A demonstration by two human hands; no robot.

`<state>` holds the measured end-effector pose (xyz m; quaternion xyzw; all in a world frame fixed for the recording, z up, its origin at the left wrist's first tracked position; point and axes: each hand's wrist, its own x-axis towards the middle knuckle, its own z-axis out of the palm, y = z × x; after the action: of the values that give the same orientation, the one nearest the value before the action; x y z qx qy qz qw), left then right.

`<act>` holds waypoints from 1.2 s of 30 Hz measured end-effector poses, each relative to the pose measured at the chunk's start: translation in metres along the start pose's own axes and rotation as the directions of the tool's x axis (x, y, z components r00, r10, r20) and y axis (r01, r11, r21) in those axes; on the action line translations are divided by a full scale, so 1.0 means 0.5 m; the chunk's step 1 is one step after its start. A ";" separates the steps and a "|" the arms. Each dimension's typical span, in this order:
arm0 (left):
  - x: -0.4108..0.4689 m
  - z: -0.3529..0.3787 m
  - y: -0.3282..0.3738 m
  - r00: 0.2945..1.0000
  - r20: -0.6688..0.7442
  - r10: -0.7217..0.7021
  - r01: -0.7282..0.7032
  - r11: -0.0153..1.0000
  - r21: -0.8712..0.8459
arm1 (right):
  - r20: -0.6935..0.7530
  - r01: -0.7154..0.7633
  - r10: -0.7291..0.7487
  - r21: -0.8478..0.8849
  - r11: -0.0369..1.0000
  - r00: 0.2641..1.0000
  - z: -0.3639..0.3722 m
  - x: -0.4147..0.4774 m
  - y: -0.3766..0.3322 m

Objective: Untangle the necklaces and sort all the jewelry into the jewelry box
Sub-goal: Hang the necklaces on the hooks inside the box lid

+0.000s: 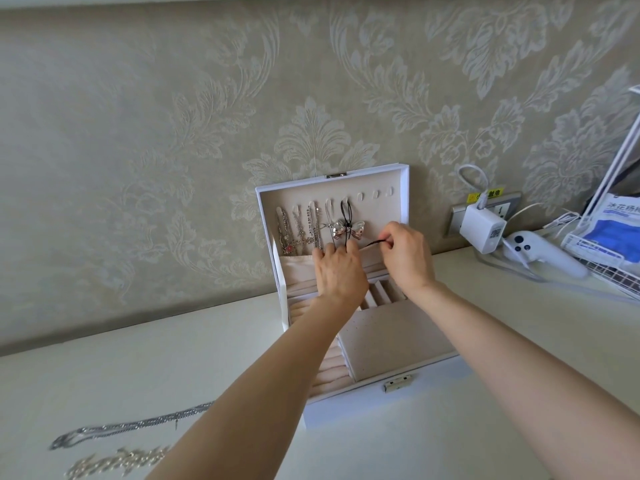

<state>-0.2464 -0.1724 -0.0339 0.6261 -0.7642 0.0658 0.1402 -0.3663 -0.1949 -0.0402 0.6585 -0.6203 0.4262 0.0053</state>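
Note:
A white jewelry box [367, 400] stands open against the wall, its lid [384, 209] upright with hooks. Several silver necklaces [298, 226] hang from the left hooks. A black-cord necklace [348, 216] with a silver butterfly pendant [346, 231] hangs from a middle hook. My left hand [337, 268] rests at the lid's pocket, fingers on the cord's lower part. My right hand [407, 252] pinches the cord's free end. On the table at bottom left lie a silver chain [128, 426] and a pearl-like strand [117, 460].
A wall socket with a white charger [481, 230] and cables sits right of the box. A white controller [540, 252] lies beside it. A white wire rack [609, 244] holding a blue packet stands at the far right.

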 end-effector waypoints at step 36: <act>-0.010 -0.027 -0.027 0.995 -0.082 0.058 -0.074 0.975 -0.209 | 0.035 0.014 -0.009 -0.148 0.989 0.999 -0.040 -0.009 -0.011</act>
<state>-0.2308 -0.1667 -0.0235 0.5789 -0.7814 0.0125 0.2326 -0.3723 -0.1791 -0.0273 0.6670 -0.6466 0.3674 0.0462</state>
